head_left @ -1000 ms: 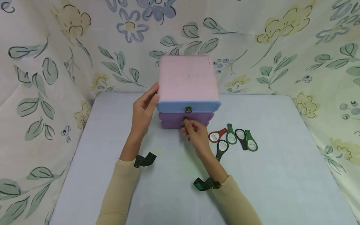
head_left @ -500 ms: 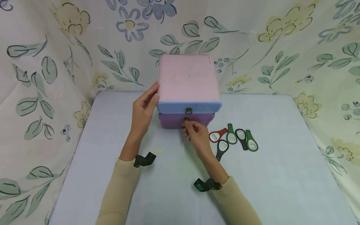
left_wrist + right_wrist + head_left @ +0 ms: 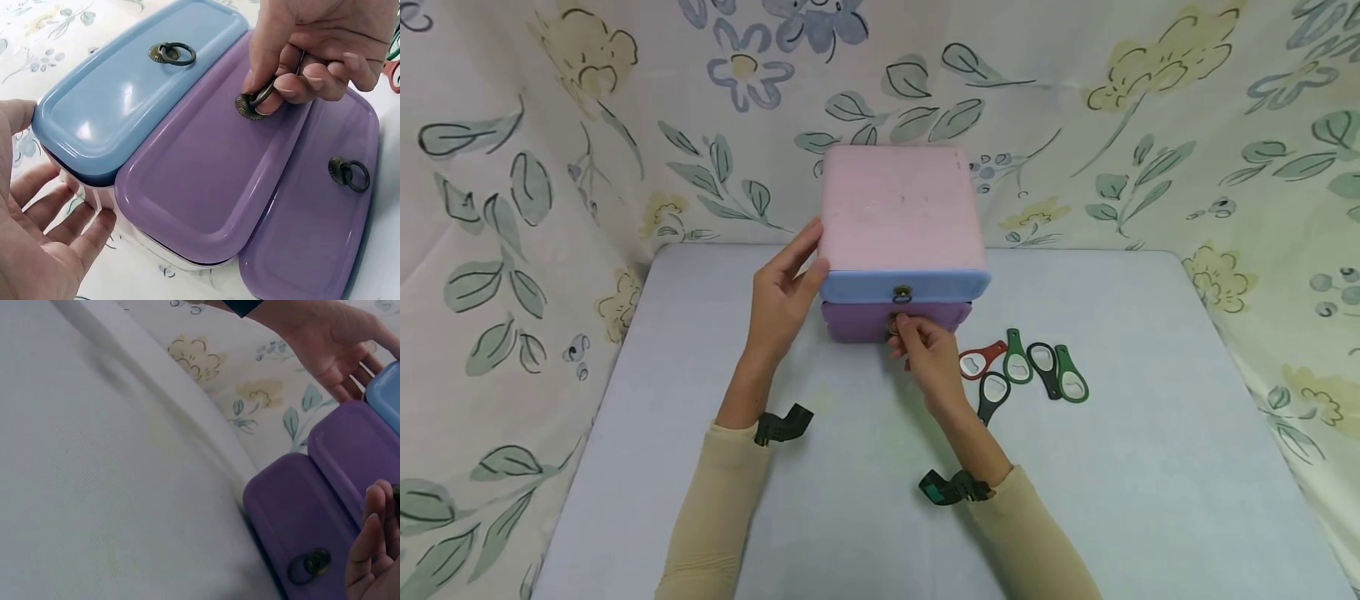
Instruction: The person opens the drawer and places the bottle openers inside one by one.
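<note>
A small drawer box with a pink top [image 3: 902, 208] stands at the back of the table. Its top drawer front [image 3: 125, 94] is blue, and below come a purple middle drawer [image 3: 200, 169] and a purple bottom drawer [image 3: 312, 219], each with a brass ring pull. My right hand [image 3: 936, 358] pinches the middle drawer's ring pull [image 3: 265, 94] between thumb and fingers. That drawer front stands slightly out from the body. My left hand [image 3: 781, 300] presses the box's left side with extended fingers, its thumb at the blue front's corner.
Several bottle openers lie right of the box: a red one [image 3: 973, 363], green ones [image 3: 1017, 360] and black ones [image 3: 992, 392]. A white cloth covers the table [image 3: 850, 517]. Floral curtain [image 3: 1045, 150] hangs behind the box and at both sides.
The middle drawer has come slightly forward and now covers more of the bottom one from above. My right hand keeps its pinch; my left thumb has shifted onto the front corner.
</note>
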`<action>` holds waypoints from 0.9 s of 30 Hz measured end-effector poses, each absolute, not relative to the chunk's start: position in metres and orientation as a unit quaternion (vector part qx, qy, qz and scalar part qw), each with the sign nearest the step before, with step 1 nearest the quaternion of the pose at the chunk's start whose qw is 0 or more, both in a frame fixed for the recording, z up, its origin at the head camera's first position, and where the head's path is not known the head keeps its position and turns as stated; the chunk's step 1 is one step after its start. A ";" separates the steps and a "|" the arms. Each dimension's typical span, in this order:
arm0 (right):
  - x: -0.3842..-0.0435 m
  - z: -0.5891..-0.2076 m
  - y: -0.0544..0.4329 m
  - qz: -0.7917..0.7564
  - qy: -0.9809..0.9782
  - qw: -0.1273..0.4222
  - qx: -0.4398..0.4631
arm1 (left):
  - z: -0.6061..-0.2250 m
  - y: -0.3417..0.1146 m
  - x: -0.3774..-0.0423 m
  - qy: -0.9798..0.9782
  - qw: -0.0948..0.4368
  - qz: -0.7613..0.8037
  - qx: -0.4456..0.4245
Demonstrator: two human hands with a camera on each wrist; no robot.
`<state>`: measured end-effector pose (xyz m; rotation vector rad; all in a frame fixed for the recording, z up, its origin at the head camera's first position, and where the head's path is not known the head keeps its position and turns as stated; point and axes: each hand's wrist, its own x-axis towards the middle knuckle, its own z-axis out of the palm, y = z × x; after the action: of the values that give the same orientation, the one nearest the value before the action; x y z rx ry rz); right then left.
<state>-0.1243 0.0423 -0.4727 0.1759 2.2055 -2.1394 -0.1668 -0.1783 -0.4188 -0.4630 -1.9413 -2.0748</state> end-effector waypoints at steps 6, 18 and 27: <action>-0.128 -0.474 0.044 -0.695 0.716 0.033 0.058 | -0.425 -0.179 -0.170 -0.672 0.138 -0.708 -0.170; -0.124 -0.475 0.049 -0.683 0.729 0.046 0.026 | -0.423 -0.177 -0.171 -0.684 0.149 -0.698 -0.149; -0.119 -0.474 0.048 -0.685 0.727 0.045 0.031 | -0.421 -0.177 -0.170 -0.675 0.143 -0.710 -0.143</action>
<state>-0.1185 0.0476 -0.4735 0.0961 2.2188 -2.0917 -0.1696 -0.1770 -0.4213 -0.4131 -1.9462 -2.0475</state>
